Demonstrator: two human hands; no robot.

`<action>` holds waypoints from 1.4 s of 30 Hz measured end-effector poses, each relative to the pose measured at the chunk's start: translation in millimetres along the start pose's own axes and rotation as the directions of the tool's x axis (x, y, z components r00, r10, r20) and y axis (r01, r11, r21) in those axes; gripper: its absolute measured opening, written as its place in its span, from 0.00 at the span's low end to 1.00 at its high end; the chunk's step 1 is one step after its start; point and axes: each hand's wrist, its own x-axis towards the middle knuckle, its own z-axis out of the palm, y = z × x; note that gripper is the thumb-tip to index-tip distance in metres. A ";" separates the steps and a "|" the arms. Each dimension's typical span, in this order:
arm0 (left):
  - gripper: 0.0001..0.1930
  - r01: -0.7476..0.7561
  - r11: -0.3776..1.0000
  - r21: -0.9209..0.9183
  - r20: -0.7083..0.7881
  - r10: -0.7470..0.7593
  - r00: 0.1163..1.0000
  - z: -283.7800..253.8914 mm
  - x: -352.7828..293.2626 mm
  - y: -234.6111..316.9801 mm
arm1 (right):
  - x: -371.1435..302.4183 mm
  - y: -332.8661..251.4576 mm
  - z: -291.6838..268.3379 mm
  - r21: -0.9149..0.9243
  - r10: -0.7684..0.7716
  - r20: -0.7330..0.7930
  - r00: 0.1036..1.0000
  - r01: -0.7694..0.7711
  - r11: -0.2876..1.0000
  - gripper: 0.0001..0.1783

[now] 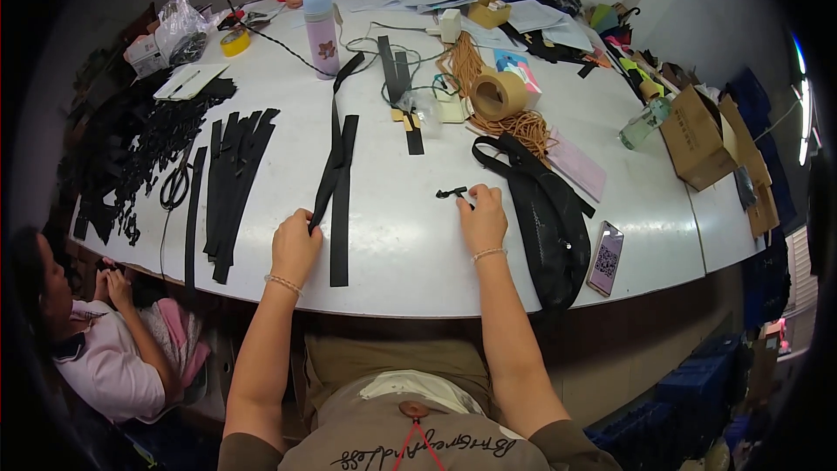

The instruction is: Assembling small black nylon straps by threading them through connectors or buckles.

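Note:
My left hand (296, 249) is closed at the near end of a long black strap (326, 185), which runs away from me up the white table. Beside it, partly under the held strap, lies a second flat black strap (340, 253). My right hand (484, 220) rests near the table's middle, thumb and fingers drawn together. By its fingertips is a small black piece (451, 193), too small to name. A dark bit shows between those fingers; I cannot tell whether it belongs to that piece. Just right of this hand lies a black sling bag (549, 227).
More black straps (234, 196) lie left, with scissors (175, 186) and a heap of black pieces (113, 157) beyond. A bottle (321, 35), tape roll (499, 96) and brown cord (523, 133) stand farther off. Rightward are a phone (606, 259) and carton (699, 138). Two other people sit at the table.

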 end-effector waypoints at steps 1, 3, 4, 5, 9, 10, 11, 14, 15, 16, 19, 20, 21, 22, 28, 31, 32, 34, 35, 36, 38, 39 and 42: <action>0.11 -0.023 1.000 0.009 0.019 0.022 1.000 -7.1 -6.8 1.1 | 1.4 1.7 1.2 0.019 0.000 0.140 0.990 -0.003 1.000 0.09; 0.11 -0.040 0.998 -0.046 -0.038 0.038 0.999 -16.9 -20.9 -6.7 | -3.0 6.3 1.6 -0.010 -0.023 0.134 0.991 0.024 1.000 0.07; 0.12 -0.066 0.992 -0.108 -0.099 0.056 0.994 -22.0 -26.9 -9.2 | -4.9 8.8 1.5 -0.045 -0.047 0.123 0.991 0.053 0.998 0.06; 0.12 -0.066 0.992 -0.106 -0.095 0.056 0.994 -30.4 -33.4 -5.7 | -7.7 14.2 1.0 -0.045 -0.043 0.125 0.991 0.049 0.998 0.06; 0.15 0.313 0.614 -0.725 0.246 -0.195 0.950 -56.3 -59.1 3.2 | -27.1 9.6 -13.7 0.620 0.200 0.270 0.942 -0.329 0.712 0.04; 0.17 0.370 0.416 -0.831 0.327 -0.173 0.929 -62.0 -65.2 9.4 | -34.3 -0.3 -24.3 0.781 0.271 0.449 0.852 -0.521 0.343 0.04; 0.18 0.417 0.200 -0.887 0.396 -0.137 0.908 -65.0 -69.9 14.0 | -42.5 -7.1 -30.3 0.780 0.266 0.455 0.850 -0.524 0.341 0.04; 0.23 0.595 -0.059 -0.802 0.585 0.126 0.801 -55.7 -79.1 37.5 | -70.8 -23.3 -47.8 0.820 0.111 0.556 0.823 -0.566 0.087 0.06; 0.24 0.653 -0.109 -0.750 0.629 0.190 0.754 -48.5 -81.0 46.3 | -80.1 -29.3 -52.2 0.787 0.064 0.610 0.790 -0.613 0.066 0.08; 0.24 0.706 -0.144 -0.693 0.666 0.247 0.704 -41.4 -82.4 55.1 | -86.2 -34.9 -58.1 0.756 0.026 0.652 0.758 -0.652 0.059 0.10; 0.22 0.775 -0.094 -0.625 0.719 0.316 0.618 -24.3 -91.2 74.5 | -96.7 -52.2 -69.7 0.709 -0.113 0.702 0.703 -0.705 0.025 0.14; 0.22 0.769 0.013 -0.639 0.732 0.314 0.604 -20.2 -95.0 79.5 | -96.2 -63.5 -77.2 0.723 -0.095 0.686 0.721 -0.691 -0.025 0.14; 0.22 0.753 0.120 -0.647 0.745 0.311 0.590 -16.0 -99.7 82.7 | -96.3 -65.6 -77.7 0.724 -0.088 0.686 0.723 -0.690 -0.024 0.14; 0.21 0.759 0.163 -0.631 0.759 0.336 0.558 -8.7 -105.2 82.0 | -95.7 -67.1 -77.3 0.785 -0.046 0.617 0.786 -0.610 0.110 0.13; 0.21 0.779 0.319 -0.540 0.820 0.410 0.401 -7.3 -135.3 76.0 | -102.2 -54.7 -79.3 0.787 -0.019 0.547 0.837 -0.506 0.352 0.11; 0.21 0.800 0.323 -0.505 0.835 0.418 0.358 -3.4 -140.8 58.4 | -109.6 -57.7 -84.7 0.782 -0.031 0.572 0.819 -0.534 0.322 0.11; 0.20 0.809 0.310 -0.499 0.832 0.432 0.348 -4.4 -142.1 54.7 | -110.4 -58.2 -86.0 0.780 -0.030 0.582 0.812 -0.548 0.302 0.11; 0.20 0.804 0.329 -0.496 0.829 0.456 0.325 -4.3 -145.5 47.2 | -110.3 -59.2 -89.8 0.764 -0.033 0.604 0.797 -0.567 0.308 0.11; 0.20 0.795 0.349 -0.496 0.824 0.479 0.303 -4.1 -146.7 45.1 | -110.2 -59.4 -90.7 0.750 -0.039 0.623 0.781 -0.582 0.314 0.11; 0.20 0.796 0.349 -0.494 0.824 0.479 0.301 -4.8 -147.9 44.2 | -110.6 -59.8 -90.5 0.749 -0.036 0.623 0.781 -0.583 0.314 0.11; 0.21 0.771 0.376 -0.514 0.811 0.506 0.293 -7.5 -150.2 45.3 | -111.9 -60.3 -89.6 0.721 -0.022 0.671 0.741 -0.645 0.254 0.12; 0.21 0.772 0.375 -0.513 0.811 0.508 0.292 -6.8 -151.2 45.2 | -112.2 -59.5 -89.5 0.720 -0.020 0.671 0.741 -0.645 0.256 0.12; 0.22 0.765 0.381 -0.519 0.805 0.517 0.289 -8.1 -153.3 45.4 | -112.8 -59.6 -89.8 0.713 -0.019 0.680 0.733 -0.654 0.251 0.12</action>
